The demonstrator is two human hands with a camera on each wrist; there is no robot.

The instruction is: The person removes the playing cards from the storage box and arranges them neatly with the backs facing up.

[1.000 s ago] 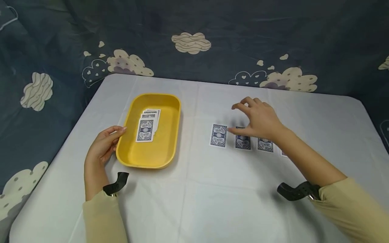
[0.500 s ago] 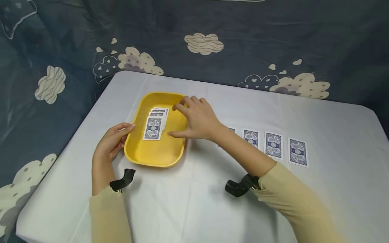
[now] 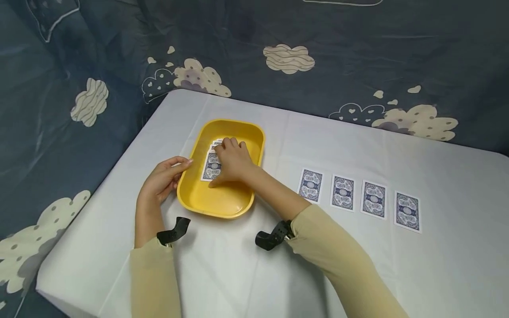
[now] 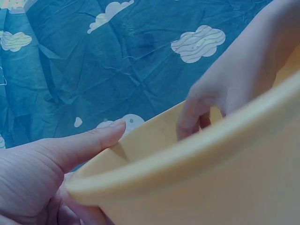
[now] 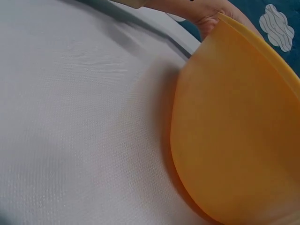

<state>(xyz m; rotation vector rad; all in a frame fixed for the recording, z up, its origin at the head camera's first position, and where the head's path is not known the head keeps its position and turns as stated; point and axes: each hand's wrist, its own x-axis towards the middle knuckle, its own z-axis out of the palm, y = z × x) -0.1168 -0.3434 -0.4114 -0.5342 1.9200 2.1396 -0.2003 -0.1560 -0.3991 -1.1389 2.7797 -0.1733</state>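
Note:
My left hand (image 3: 162, 179) grips the left rim of a yellow tray (image 3: 214, 204). In the left wrist view the thumb (image 4: 101, 138) lies over the rim and the other fingers go beneath it. Inside the tray is an overlapping stack of blue-backed playing cards (image 3: 210, 167), face down. My right hand (image 3: 235, 162) reaches down over this stack, thumb spread from the fingers. Its thumb tip is just below the top card's near edge, and its fingertips are by the far part; the hand covers the stack's right side. The right wrist view shows mainly the tray's outer wall (image 5: 229, 131).
Right of the tray, several face-down playing cards (image 3: 343, 193) lie in a spaced row on the white tablecloth (image 3: 222, 274). A dark cloud-patterned curtain (image 3: 238, 26) hangs behind the table. Each wrist wears a black camera mount (image 3: 272, 236).
My right hand has swung left from above the row of cards, over the tray's right rim, and down to the stack. The left hand keeps its grip; the head view has shifted.

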